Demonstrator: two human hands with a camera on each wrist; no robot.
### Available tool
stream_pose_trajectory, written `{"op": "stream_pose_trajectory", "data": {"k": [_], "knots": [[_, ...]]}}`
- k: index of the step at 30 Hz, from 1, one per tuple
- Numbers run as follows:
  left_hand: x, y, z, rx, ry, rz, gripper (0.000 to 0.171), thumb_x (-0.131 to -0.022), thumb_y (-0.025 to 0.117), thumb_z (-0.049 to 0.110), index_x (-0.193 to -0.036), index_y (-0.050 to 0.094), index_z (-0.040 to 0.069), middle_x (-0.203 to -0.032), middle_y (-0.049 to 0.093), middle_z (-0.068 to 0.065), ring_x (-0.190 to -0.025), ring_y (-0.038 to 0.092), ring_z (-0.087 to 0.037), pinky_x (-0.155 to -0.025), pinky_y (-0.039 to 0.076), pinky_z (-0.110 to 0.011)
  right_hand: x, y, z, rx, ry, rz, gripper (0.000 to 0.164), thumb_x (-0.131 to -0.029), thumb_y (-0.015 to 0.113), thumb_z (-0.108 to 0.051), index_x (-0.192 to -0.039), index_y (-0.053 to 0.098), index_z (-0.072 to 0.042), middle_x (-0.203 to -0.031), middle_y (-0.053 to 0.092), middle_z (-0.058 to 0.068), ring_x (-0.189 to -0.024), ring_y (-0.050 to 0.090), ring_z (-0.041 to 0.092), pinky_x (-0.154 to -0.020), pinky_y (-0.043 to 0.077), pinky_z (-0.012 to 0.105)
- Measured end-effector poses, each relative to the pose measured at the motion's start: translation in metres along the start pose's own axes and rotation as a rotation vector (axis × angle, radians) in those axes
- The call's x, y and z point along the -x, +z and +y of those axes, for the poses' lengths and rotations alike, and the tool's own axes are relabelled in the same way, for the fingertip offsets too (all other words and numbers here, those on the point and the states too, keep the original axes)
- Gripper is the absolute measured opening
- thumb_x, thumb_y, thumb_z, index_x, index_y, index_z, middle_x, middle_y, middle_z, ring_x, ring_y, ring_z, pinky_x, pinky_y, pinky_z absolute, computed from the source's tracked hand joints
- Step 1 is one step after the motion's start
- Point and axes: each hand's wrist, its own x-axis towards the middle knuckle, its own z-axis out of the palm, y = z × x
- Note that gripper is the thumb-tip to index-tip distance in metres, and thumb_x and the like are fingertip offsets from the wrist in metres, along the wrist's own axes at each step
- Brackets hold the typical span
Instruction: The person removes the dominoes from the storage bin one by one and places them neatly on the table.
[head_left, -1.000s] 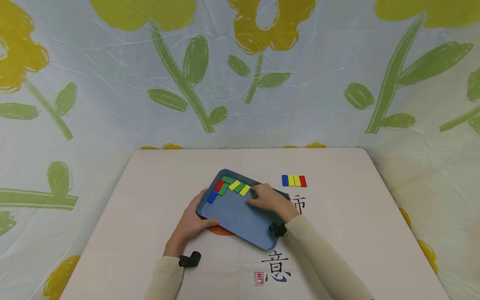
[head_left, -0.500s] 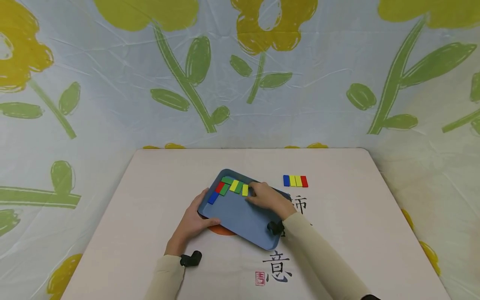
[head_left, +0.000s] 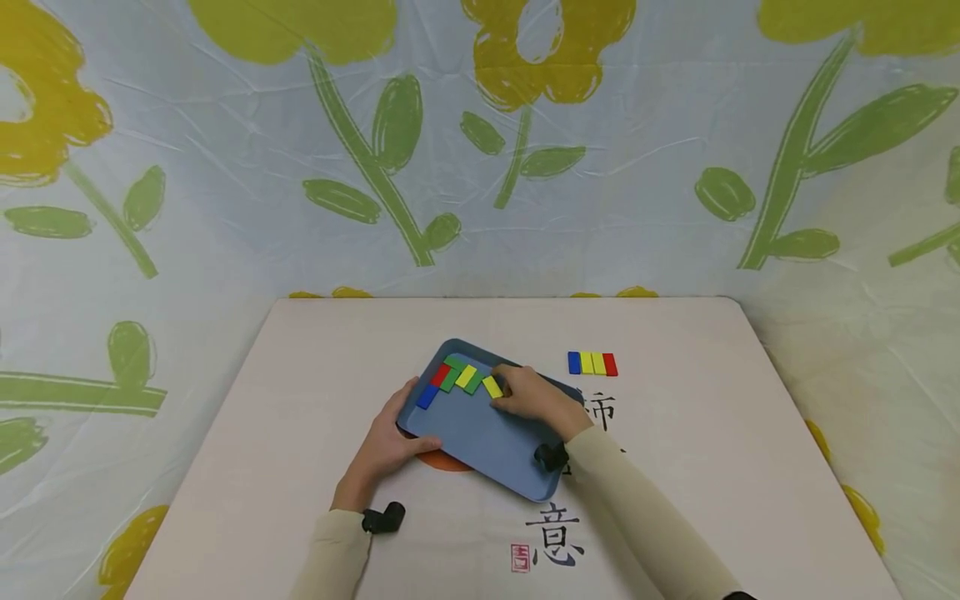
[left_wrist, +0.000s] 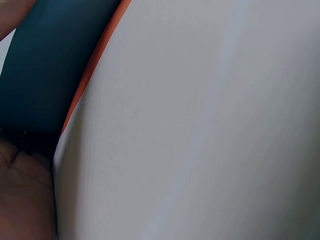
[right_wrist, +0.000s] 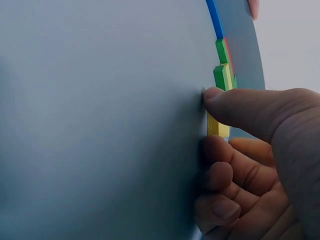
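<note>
A blue-grey tray (head_left: 480, 433) lies at a slant on the table. My left hand (head_left: 384, 443) grips its left corner, thumb along the near rim; in the left wrist view only parts of that hand show beside the tray (left_wrist: 50, 65). Inside the tray, my right hand (head_left: 534, 395) pinches a yellow tile (head_left: 492, 387) between thumb and fingers. The right wrist view shows the thumb on one side of this yellow tile (right_wrist: 213, 125). To its left, along the far-left corner, sit a blue tile (head_left: 427, 397), a red tile (head_left: 441, 374), another yellow tile (head_left: 466, 376) and several green tiles (head_left: 474, 382).
Behind the tray to the right, a row of blue, yellow and red tiles (head_left: 592, 363) lies on the table (head_left: 675, 433). The table cover bears black characters (head_left: 555, 533) and an orange patch (head_left: 444, 461). A flowered cloth (head_left: 637, 208) hangs behind.
The yellow tile in my right hand has turned, its slant now reversed, and stands a little apart from the green tile beside it. My left hand stays on the tray.
</note>
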Motion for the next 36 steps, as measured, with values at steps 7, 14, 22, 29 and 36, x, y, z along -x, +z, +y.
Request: {"op": "stream_pose_trajectory", "data": {"k": [7,14,22,29,36], "knots": [[0.0,0.0,0.001,-0.01,-0.01,0.001,0.108,-0.066,0.087,0.045,-0.152,0.022,0.039,-0.157,0.028,0.003,-0.143,0.029,-0.028,-0.112,0.026,-0.06,0.0,0.002,0.005,-0.026,0.003,0.007,0.053,-0.09,0.069,-0.027,-0.135,0.051,-0.007,-0.072,0.059,-0.001,-0.061,0.055,0.01,-0.055,0.045,0.023],[0.001,0.0,0.003,-0.012,-0.005,0.001,0.108,-0.066,0.087,0.045,-0.153,0.022,0.036,-0.157,0.028,0.002,-0.144,0.028,-0.029,-0.112,0.026,-0.061,0.0,0.001,0.006,-0.04,-0.004,0.012,0.048,-0.089,0.07,-0.028,-0.129,0.054,-0.006,-0.068,0.055,0.0,-0.057,0.051,0.009,-0.051,0.041,0.022],[0.001,-0.001,0.003,-0.01,-0.011,0.006,0.109,-0.066,0.088,0.041,-0.153,0.022,0.036,-0.157,0.029,0.001,-0.142,0.031,-0.029,-0.111,0.027,-0.062,0.007,-0.006,0.002,-0.049,-0.028,0.034,0.048,-0.086,0.074,-0.028,-0.125,0.056,-0.005,-0.074,0.056,0.001,-0.065,0.054,0.012,-0.057,0.045,0.024],[0.002,0.0,0.003,-0.014,-0.015,0.006,0.108,-0.066,0.088,0.043,-0.152,0.022,0.039,-0.157,0.029,0.001,-0.142,0.031,-0.029,-0.111,0.027,-0.062,0.016,-0.02,-0.001,-0.064,-0.006,0.051,0.048,-0.085,0.075,-0.03,-0.124,0.057,-0.008,-0.088,0.06,0.0,-0.077,0.057,0.014,-0.067,0.05,0.027],[0.001,0.0,0.002,-0.007,-0.027,0.011,0.109,-0.065,0.088,0.045,-0.152,0.023,0.039,-0.156,0.029,0.004,-0.142,0.03,-0.027,-0.112,0.027,-0.061,0.026,-0.036,0.002,-0.065,0.012,0.11,0.049,-0.083,0.077,-0.03,-0.124,0.058,-0.011,-0.103,0.063,0.003,-0.084,0.057,0.015,-0.073,0.053,0.028]]}}
